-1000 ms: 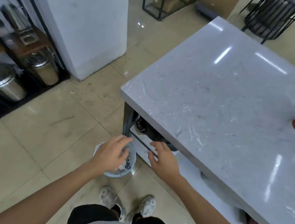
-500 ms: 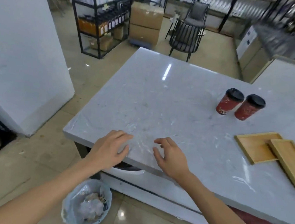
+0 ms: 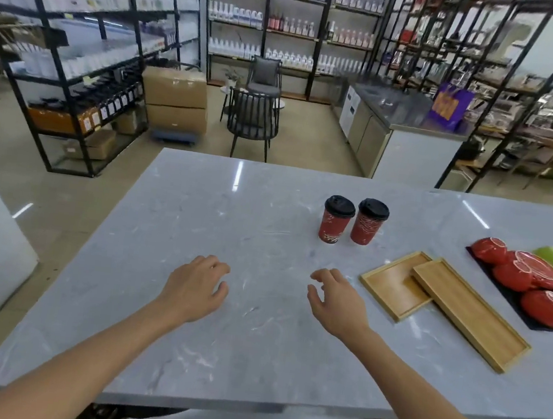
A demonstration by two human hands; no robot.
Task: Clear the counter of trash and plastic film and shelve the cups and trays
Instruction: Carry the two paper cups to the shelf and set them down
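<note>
Two red paper cups with black lids stand side by side on the grey marble counter (image 3: 198, 221), the left cup (image 3: 336, 220) and the right cup (image 3: 369, 222). Right of my hands lie two wooden trays: a shorter tray (image 3: 392, 284) and a long tray (image 3: 470, 314) resting partly over its edge. My left hand (image 3: 195, 286) hovers over the counter's middle, fingers loosely curled, holding nothing. My right hand (image 3: 335, 300) hovers beside it, fingers spread and empty, a short way left of the shorter tray.
A black slab (image 3: 538, 321) with red and green bowl-shaped pieces sits at the counter's right edge. Beyond the counter stand a black chair (image 3: 252, 122), stacked cardboard boxes (image 3: 175, 101), a steel cabinet (image 3: 390, 136) and tall black shelving (image 3: 77, 66) full of bottles.
My view rose from the floor bin beside the counter up to the countertop and room. Both hands came up from the bin and now hover empty over the counter.
</note>
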